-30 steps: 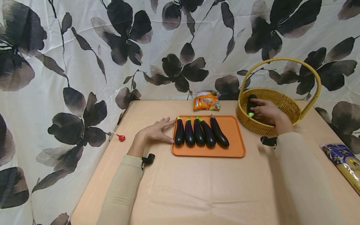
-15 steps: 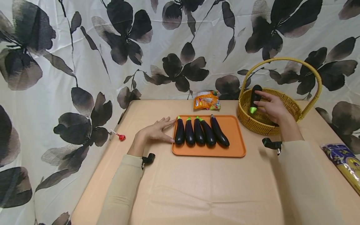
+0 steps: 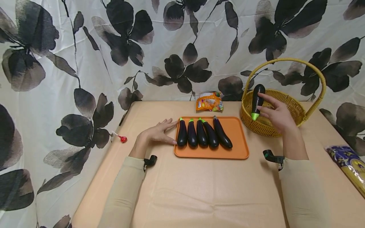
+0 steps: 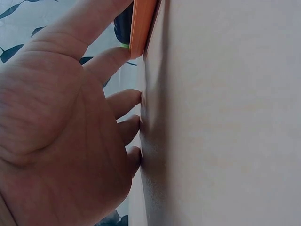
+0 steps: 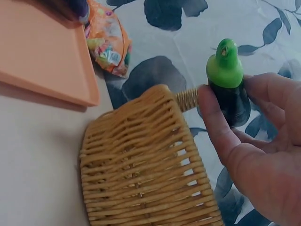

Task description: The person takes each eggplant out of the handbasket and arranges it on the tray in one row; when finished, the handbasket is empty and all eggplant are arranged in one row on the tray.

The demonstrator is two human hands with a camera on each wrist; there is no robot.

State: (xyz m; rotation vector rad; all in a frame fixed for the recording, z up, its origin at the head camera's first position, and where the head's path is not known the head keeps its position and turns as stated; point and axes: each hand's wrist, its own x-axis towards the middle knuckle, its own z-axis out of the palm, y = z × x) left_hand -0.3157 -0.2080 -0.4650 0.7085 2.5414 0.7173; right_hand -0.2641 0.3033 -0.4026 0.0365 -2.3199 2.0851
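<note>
My right hand (image 3: 280, 116) pinches a dark purple eggplant (image 3: 258, 100) between thumb and fingers, its green stem end pointing down toward me. It hangs over the left part of a wicker basket (image 3: 258, 129). In the right wrist view the green cap (image 5: 225, 70) stands out above the fingers, beside the woven basket wall (image 5: 141, 165). Several eggplants (image 3: 202, 134) lie side by side on an orange tray (image 3: 239, 137). At the tray's left edge rests my left hand (image 3: 156, 133), fingers spread. The left wrist view shows its fingertips on the tabletop and tray edge (image 4: 141, 28).
Behind the tray lies an orange snack bag (image 3: 209, 102). A red lollipop (image 3: 123, 139) sits near the table's left edge, and a blue and yellow packet (image 3: 349, 167) at the right. The basket's tall handle (image 3: 288, 60) arches over it; a floral cloth (image 3: 159, 85) hangs behind.
My right hand has lifted the eggplant up from inside the basket and drawn it slightly back toward me. My left hand has stayed at the tray's edge.
</note>
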